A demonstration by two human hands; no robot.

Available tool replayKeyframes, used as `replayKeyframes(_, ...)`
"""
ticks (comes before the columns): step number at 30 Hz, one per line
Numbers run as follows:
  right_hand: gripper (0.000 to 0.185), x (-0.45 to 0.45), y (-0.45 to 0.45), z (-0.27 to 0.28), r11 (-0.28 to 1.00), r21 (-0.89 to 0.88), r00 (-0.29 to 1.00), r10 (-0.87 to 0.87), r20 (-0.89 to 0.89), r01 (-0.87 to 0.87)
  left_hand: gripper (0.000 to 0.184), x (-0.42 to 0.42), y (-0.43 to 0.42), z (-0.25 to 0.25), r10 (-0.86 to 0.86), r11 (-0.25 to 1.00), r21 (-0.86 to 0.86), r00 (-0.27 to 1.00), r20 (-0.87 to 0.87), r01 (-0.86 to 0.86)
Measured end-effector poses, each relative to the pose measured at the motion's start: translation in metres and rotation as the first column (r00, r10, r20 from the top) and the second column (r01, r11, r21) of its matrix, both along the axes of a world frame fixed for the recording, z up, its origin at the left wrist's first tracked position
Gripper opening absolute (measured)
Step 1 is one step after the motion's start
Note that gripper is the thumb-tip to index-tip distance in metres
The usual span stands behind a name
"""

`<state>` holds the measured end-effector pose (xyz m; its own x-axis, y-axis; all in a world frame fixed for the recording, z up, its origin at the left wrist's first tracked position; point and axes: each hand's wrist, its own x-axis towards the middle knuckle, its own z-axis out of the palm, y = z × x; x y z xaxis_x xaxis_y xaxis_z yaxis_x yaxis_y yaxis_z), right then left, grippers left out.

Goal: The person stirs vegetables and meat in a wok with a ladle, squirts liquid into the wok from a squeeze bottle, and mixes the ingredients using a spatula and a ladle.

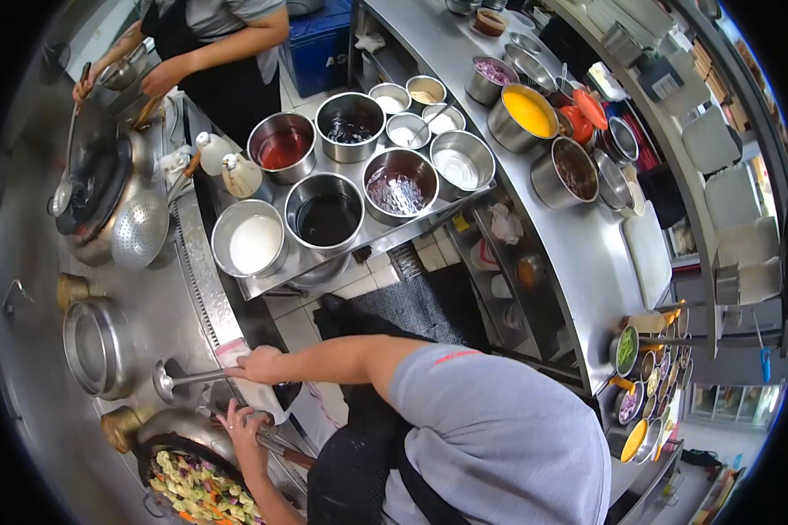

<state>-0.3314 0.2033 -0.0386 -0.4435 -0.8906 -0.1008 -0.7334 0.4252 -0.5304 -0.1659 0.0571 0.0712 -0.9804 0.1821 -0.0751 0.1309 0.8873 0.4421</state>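
Note:
My right hand (259, 364) is closed round the handle of a steel ladle (164, 381). The ladle's bowl points left over the steel stove top, and a white cloth (261, 398) lies under and beside this hand. Lower down, my left hand (247, 430) has its fingers bent at the near rim of a wok (179, 429); what they pinch is hidden. Chopped mixed vegetables (197, 490), yellowish, orange and purple, fill the wok. A tool with a wooden handle (298, 457) lies beside my left wrist.
Several steel pots, including one of white liquid (254, 243) and one of dark liquid (326, 210), crowd a side table. A co-worker (214, 52) stands at another wok (96, 184). A perforated strainer (140, 229) and a round steel pot (94, 350) rest on the stove.

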Motion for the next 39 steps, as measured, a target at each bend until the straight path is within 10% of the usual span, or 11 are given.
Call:
replayKeyframes(8, 0.044, 0.036, -0.033, -0.065, 0.980, -0.105, 0.939, -0.130, 0.318, 0.171, 0.029, 0.004, -0.015, -0.076, 0.196, 0.978, 0.080, 0.980, -0.018, -0.194)
replayKeyframes(12, 0.037, 0.039, 0.016, -0.031, 0.975, -0.184, 0.987, -0.102, 0.122, 0.123, 0.016, 0.000, -0.042, -0.099, 0.173, 0.984, -0.011, 0.977, -0.127, -0.175)
replayKeyframes(18, 0.024, 0.046, 0.194, -0.009, 0.818, -0.457, 0.936, -0.324, 0.139, 0.351, 0.030, -0.048, -0.081, -0.142, 0.289, 0.957, -0.104, 0.858, 0.425, -0.271)
replayKeyframes(21, 0.025, 0.091, 0.372, 0.000, 0.410, -0.606, 0.624, -0.759, 0.188, 0.682, 0.032, -0.066, -0.059, -0.133, 0.163, 0.964, -0.258, 0.922, 0.350, -0.072)
replayKeyframes(22, 0.025, 0.115, 0.446, 0.033, 0.449, -0.249, 0.473, -0.880, 0.046, 0.858, 0.032, -0.070, -0.046, -0.130, 0.136, 0.948, -0.316, 0.939, 0.317, -0.031)
replayKeyframes(24, 0.026, 0.179, 0.584, 0.108, -0.043, -0.181, -0.088, -0.964, -0.251, 0.983, 0.031, -0.071, -0.024, -0.116, 0.115, 0.894, -0.447, 0.963, 0.244, 0.007)
replayKeyframes(26, 0.053, 0.279, 0.716, 0.068, -0.614, -0.527, -0.789, -0.580, -0.203, 0.588, 0.032, -0.069, -0.003, -0.097, 0.115, 0.822, -0.570, 0.981, 0.156, -0.006)
replayKeyframes(29, 0.096, 0.398, 0.841, 0.133, -0.738, -0.507, -0.774, -0.033, -0.633, 0.446, 0.034, -0.075, 0.030, -0.068, 0.087, 0.763, -0.643, 0.996, 0.002, -0.065)
replayKeyframes(33, 0.102, 0.484, 0.933, 0.117, -0.843, -0.353, -0.895, -0.289, -0.339, 0.406, 0.031, -0.108, 0.150, -0.049, 0.093, 0.985, -0.124, 0.970, -0.225, -0.123)
replayKeyframes(36, 0.084, 0.497, 0.961, 0.116, -0.740, -0.367, -0.825, -0.486, -0.289, 0.564, 0.029, -0.126, 0.297, -0.019, -0.235, 0.939, 0.166, 0.913, -0.334, 0.303)
replayKeyframes(39, 0.075, 0.459, 0.941, 0.156, -0.634, -0.380, -0.720, -0.678, -0.144, 0.673, 0.036, -0.114, 0.467, 0.035, -0.430, 0.880, 0.090, 0.862, -0.268, 0.466)
